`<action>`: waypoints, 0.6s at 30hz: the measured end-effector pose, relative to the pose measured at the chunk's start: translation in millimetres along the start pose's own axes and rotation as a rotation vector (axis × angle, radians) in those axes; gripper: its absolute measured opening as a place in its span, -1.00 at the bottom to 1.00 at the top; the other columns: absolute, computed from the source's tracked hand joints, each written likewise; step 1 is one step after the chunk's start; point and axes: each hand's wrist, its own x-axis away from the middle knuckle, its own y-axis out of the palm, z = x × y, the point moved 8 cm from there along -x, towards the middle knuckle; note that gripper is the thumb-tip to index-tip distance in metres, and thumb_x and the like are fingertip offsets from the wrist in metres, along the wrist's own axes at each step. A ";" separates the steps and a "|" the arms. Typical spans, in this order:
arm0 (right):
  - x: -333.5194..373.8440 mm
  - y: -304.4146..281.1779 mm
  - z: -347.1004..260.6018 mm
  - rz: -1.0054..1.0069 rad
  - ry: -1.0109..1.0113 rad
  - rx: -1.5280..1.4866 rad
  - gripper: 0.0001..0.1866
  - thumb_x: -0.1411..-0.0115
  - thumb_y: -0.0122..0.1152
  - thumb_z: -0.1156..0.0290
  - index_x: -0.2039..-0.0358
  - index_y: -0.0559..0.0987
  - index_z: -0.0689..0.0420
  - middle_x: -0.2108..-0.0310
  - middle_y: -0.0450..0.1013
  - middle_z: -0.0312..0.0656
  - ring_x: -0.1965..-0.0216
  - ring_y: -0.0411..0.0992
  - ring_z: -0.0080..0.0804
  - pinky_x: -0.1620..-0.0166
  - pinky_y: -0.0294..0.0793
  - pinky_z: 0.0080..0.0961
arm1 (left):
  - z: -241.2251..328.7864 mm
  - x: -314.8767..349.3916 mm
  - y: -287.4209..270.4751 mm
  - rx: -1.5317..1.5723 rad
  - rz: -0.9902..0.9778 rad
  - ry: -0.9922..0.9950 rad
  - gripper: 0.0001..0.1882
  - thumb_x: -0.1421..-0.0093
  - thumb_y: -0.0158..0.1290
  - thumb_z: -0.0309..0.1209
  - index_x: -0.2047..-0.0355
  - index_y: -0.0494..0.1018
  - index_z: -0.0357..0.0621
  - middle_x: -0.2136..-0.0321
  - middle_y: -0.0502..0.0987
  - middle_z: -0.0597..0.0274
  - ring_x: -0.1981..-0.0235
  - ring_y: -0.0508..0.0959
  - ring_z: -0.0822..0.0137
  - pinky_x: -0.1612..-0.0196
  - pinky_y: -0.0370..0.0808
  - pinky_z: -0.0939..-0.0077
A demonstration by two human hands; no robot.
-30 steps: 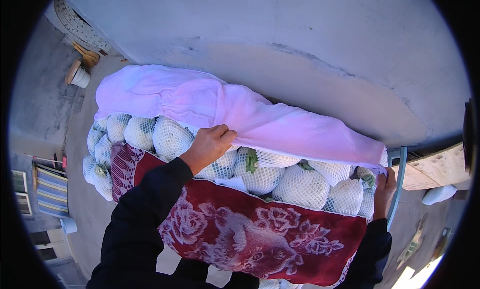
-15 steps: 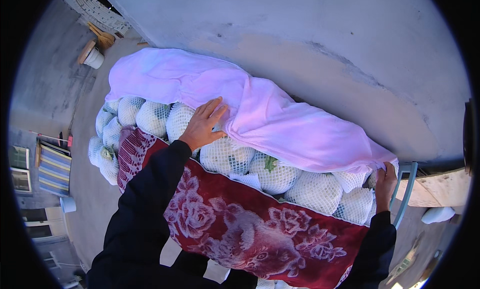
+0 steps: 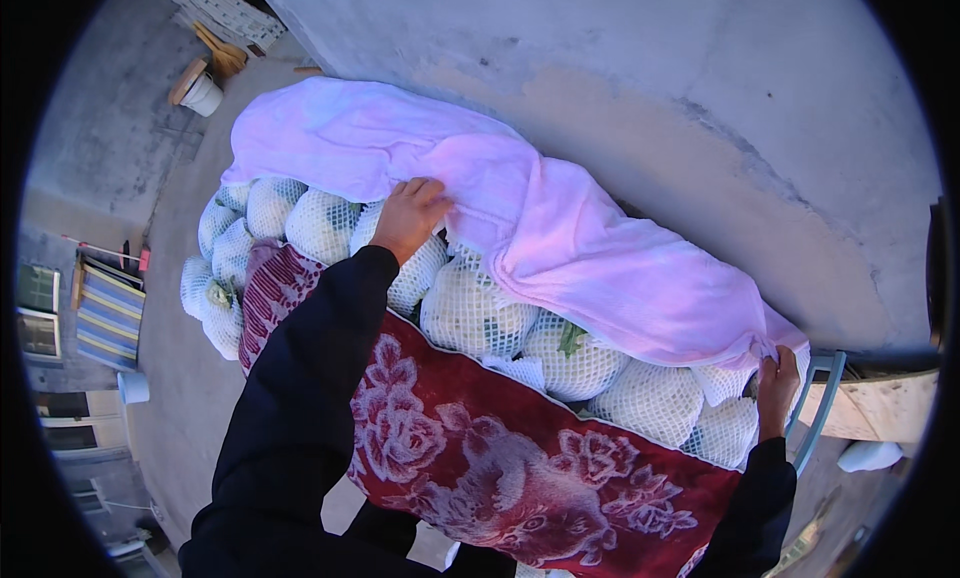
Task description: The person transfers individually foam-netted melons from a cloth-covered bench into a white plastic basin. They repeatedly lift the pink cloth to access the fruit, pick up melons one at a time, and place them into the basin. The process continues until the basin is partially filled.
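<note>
Right grip (image 3: pixel 777 393) on pink cloth (image 3: pixel 625 283) edge, rail (image 3: pixel 829 396) beside

Light pink going purple on the far cloth (image 3: pixel 630 278), dark red with pale flowers on the near cloth (image 3: pixel 500 458), white criss-cross on the nets (image 3: pixel 482 316), green on the leaf (image 3: pixel 571 339), black on the sleeves (image 3: pixel 290 388), blue and yellow stripes on the panel (image 3: pixel 110 316), grey with a tan patch on the wall (image 3: pixel 640 48)

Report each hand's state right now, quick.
Left hand: fingers bent at the pink cloth's near edge; whether they grip it cannot be told.
Right hand: closed, holding the pink cloth by its right end.
</note>
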 end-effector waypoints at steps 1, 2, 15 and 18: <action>0.5 0.1 2.9 -0.009 -0.006 0.010 -0.77 -0.18 0.06 0.58 0.15 0.54 0.33 0.28 0.50 0.09 0.28 0.49 -0.01 0.18 0.48 -0.20 | -1.4 -3.2 -2.0 0.037 0.008 -0.010 -0.70 -0.07 0.22 -0.47 0.13 0.59 -0.07 -0.05 0.55 0.16 -0.11 0.49 0.06 -0.08 0.44 0.18; 1.1 -1.6 4.9 -0.009 -0.006 0.027 -0.78 -0.19 0.06 0.58 0.15 0.54 0.32 0.29 0.50 0.09 0.28 0.49 0.00 0.18 0.48 -0.20 | -4.1 -7.2 -10.3 0.092 0.048 -0.024 -0.74 -0.09 0.20 -0.47 0.16 0.59 -0.08 0.01 0.57 0.16 -0.10 0.50 0.07 -0.08 0.44 0.17; -4.6 -43.1 58.2 0.135 0.187 0.049 -0.79 -0.24 0.05 0.48 0.18 0.55 0.30 0.42 0.51 -0.01 0.40 0.47 -0.21 0.29 0.45 -0.30 | -86.8 -62.3 -196.8 0.714 0.284 -0.472 -0.82 -0.41 -0.03 -0.42 0.08 0.48 -0.21 0.29 0.52 0.28 0.23 0.44 0.48 0.12 0.43 0.62; -5.3 -57.9 61.7 0.196 0.169 0.021 -0.84 -0.25 0.05 0.46 0.26 0.54 0.27 0.55 0.39 -0.18 0.53 0.32 -0.47 0.46 0.33 -0.39 | -79.2 -85.9 -218.6 0.633 0.293 -0.393 -0.80 -0.44 -0.04 -0.37 0.05 0.49 -0.18 0.26 0.55 0.22 0.21 0.50 0.40 0.09 0.46 0.58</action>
